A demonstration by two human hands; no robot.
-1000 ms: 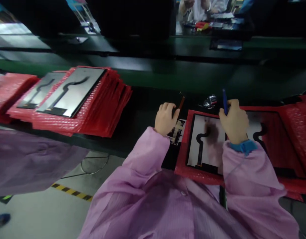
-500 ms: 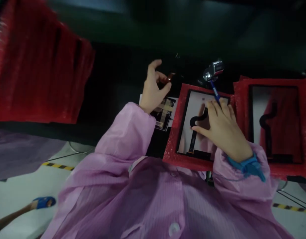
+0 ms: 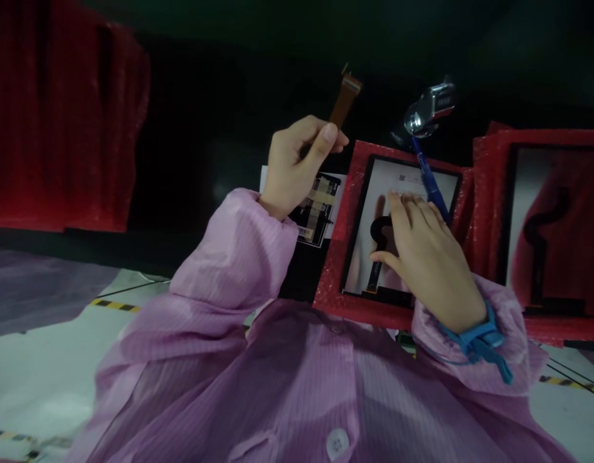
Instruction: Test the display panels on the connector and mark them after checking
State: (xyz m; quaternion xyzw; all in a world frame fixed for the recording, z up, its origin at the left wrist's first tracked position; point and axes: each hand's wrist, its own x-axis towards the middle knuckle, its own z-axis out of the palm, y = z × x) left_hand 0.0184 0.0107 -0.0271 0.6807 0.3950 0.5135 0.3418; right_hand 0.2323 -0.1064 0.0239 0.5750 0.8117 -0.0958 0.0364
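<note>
Between thumb and fingers, my left hand pinches an orange-brown flat flex cable, its connector end pointing up and away from me. My right hand lies flat, fingers stretched out, on a shiny display panel with a black border. A black curved ribbon runs across the panel, partly hidden by that hand. Under the panel is a red bubble-wrap bag. A blue pen slants beside my right fingertips, its far end at a shiny metal object.
Red bubble-wrap bags stand stacked at the left. Another bordered panel rests on red wrap at the right. A part with black areas and tan tape lies partly under my left hand. A blue strap circles my right wrist.
The flex cable in my left hand has swung upright and now shows at length. My right hand stays on the panel, slightly shifted. The whole view has tilted a little.
</note>
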